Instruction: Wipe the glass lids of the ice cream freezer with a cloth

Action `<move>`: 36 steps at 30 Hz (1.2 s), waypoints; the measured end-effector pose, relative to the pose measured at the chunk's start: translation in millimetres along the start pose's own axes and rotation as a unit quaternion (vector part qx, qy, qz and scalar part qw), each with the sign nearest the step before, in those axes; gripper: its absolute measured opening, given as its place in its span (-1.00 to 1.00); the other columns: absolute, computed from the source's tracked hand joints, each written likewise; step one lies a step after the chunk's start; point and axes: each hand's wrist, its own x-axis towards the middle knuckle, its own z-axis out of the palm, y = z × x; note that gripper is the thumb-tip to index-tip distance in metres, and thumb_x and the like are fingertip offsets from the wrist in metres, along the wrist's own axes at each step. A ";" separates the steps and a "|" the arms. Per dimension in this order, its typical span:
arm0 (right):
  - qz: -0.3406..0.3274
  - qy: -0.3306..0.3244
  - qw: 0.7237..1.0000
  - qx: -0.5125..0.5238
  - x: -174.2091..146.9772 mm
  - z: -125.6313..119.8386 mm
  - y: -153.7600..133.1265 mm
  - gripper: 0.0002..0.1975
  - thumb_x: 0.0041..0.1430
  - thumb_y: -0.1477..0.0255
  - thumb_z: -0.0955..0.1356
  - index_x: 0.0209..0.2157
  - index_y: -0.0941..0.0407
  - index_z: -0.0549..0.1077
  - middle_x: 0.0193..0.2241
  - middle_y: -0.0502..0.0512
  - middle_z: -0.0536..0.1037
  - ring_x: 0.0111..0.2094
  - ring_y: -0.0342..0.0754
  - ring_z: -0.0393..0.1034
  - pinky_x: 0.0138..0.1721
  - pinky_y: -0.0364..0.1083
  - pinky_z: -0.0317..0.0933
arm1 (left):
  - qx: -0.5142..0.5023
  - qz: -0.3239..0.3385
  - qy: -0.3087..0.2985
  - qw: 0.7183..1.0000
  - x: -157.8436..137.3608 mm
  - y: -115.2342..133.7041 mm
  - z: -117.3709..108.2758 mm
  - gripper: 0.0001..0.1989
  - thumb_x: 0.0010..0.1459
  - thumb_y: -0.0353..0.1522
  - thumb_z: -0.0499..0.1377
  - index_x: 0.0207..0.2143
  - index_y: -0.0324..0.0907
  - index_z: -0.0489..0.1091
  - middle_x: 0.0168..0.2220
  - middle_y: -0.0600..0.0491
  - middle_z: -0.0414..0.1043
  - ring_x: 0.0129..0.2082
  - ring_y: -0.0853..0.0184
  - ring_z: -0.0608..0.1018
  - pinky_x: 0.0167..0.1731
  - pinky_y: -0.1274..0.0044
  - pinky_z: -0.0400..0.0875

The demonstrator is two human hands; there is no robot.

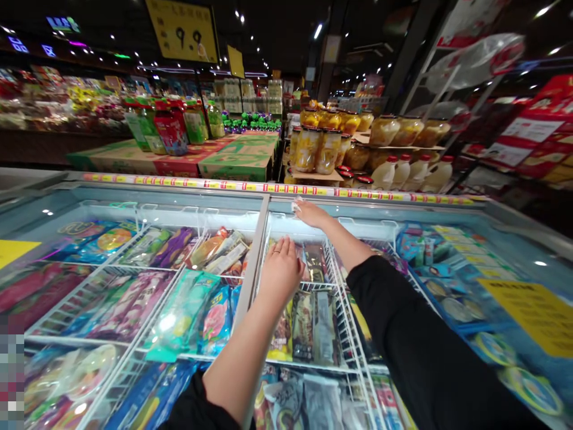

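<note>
My right hand (310,214) reaches to the far edge of the chest freezer (265,239), its fingers closed on a small crumpled white tissue or cloth (296,206). The tissue touches the glass near the back rail. Closer to me, my left hand (283,266) lies flat with its fingers stretched out and a ring on one of them. It appears to rest on the freezer's glass lid beside the metal divider and holds nothing. Under the glass, wire baskets (347,322) hold wrapped ice creams (303,325).
A price-label strip (215,184) runs along the freezer's back edge. Behind it stand jars of fruit (308,149), white jugs (403,171) and bottles on boxes (242,152). Yellow signs (532,313) lie on the right glass. A price sign (182,33) hangs above.
</note>
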 end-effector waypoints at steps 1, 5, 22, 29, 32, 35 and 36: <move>-0.003 0.001 1.000 0.004 5.0 -2.5 0.9 -0.34 0.52 0.14 0.14 0.50 0.10 0.23 0.52 0.13 0.16 0.53 0.11 0.02 0.51 0.06 -0.05 | -0.001 0.002 0.003 1.000 0.1 -0.6 0.4 -0.47 0.40 -0.40 0.07 0.36 -0.34 0.38 0.41 -0.23 0.30 0.43 0.13 0.39 0.41 0.26 0.29; 0.027 0.013 1.000 0.009 0.7 -7.6 18.3 -0.32 0.53 0.11 0.12 0.51 0.14 0.20 0.51 0.23 0.19 0.53 0.16 0.03 0.51 0.14 -0.05 | 0.001 0.004 0.002 1.000 0.1 -1.6 2.4 -0.47 0.41 -0.39 0.07 0.37 -0.33 0.37 0.42 -0.22 0.29 0.44 0.14 0.39 0.41 0.27 0.28; 0.061 0.006 0.998 0.007 -40.9 -8.5 52.7 -0.34 0.52 0.25 0.11 0.51 0.23 0.18 0.53 0.23 0.13 0.54 0.15 -0.03 0.53 0.09 -0.11 | -0.006 0.001 -0.005 1.000 0.5 -3.2 1.7 -0.47 0.44 -0.38 0.06 0.38 -0.38 0.34 0.43 -0.23 0.28 0.45 0.14 0.37 0.44 0.31 0.25; -0.028 -0.020 0.999 0.011 -59.2 8.2 33.5 -0.31 0.52 0.13 0.10 0.55 0.06 0.11 0.56 0.07 0.03 0.56 0.09 -0.10 0.54 0.11 -0.17 | -0.007 -0.001 0.003 1.000 -0.4 -0.8 3.1 -0.47 0.42 -0.39 0.06 0.37 -0.38 0.35 0.43 -0.25 0.29 0.44 0.12 0.39 0.44 0.27 0.25; -0.026 -0.026 0.999 0.019 -35.3 5.8 18.7 -0.24 0.53 -0.01 0.05 0.55 0.10 0.11 0.56 0.12 0.04 0.57 0.07 -0.13 0.54 0.05 -0.18 | -0.005 0.002 0.004 1.000 -0.4 -2.5 1.3 -0.49 0.42 -0.40 0.07 0.36 -0.32 0.37 0.43 -0.22 0.29 0.43 0.12 0.39 0.42 0.27 0.27; 0.030 -0.003 0.999 0.020 -14.5 -4.5 26.7 -0.21 0.54 -0.03 0.02 0.53 0.16 0.15 0.55 0.19 0.08 0.56 0.09 -0.10 0.53 0.02 -0.17 | -0.006 0.005 -0.009 1.000 0.2 -4.8 -0.5 -0.49 0.43 -0.40 0.06 0.37 -0.37 0.35 0.44 -0.24 0.26 0.44 0.12 0.37 0.43 0.29 0.27; 0.046 0.007 0.999 0.019 -12.8 -7.7 33.8 -0.23 0.54 0.00 0.02 0.52 0.18 0.16 0.54 0.21 0.09 0.55 0.11 -0.08 0.53 0.04 -0.16 | -0.007 0.005 -0.014 1.000 0.4 -5.3 -0.7 -0.48 0.44 -0.39 0.06 0.37 -0.39 0.34 0.44 -0.25 0.26 0.45 0.12 0.36 0.43 0.29 0.26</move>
